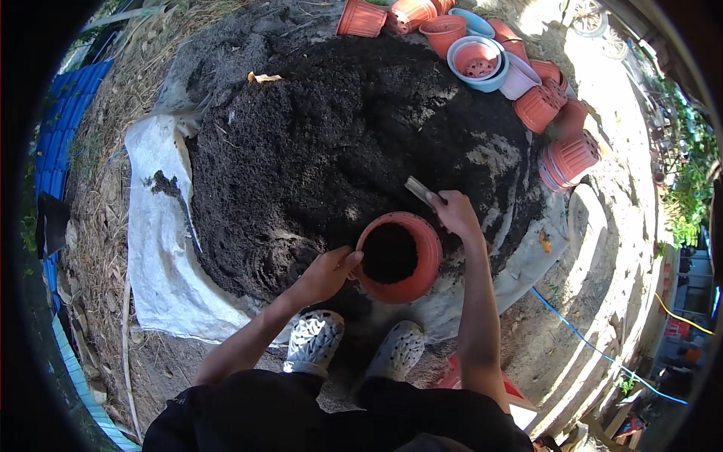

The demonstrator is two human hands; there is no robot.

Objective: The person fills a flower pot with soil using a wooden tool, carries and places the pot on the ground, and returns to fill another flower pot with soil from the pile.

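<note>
An orange plastic plant pot (418, 285) stands on the sheet in front of my feet, with dark soil (389, 254) inside it. My left hand (325, 274) is closed on the pot's left rim, thumb and fingers pinching the edge. Just beyond the pot's upper right side, my right hand (456, 214) is wrapped around a short, flat, grey-brown stick-like tool (419, 188). Its visible end points up and left over the soil, and the rest is hidden in my fist. A large heap of dark soil (301, 143) spreads out ahead of both hands.
A white sheet (158, 248) lies under the heap. Orange pots (568, 160) and a pale blue-rimmed pot (478, 64) line the far right edge. My light clogs (398, 350) are close below the pot. A blue hose (580, 335) crosses the ground at right.
</note>
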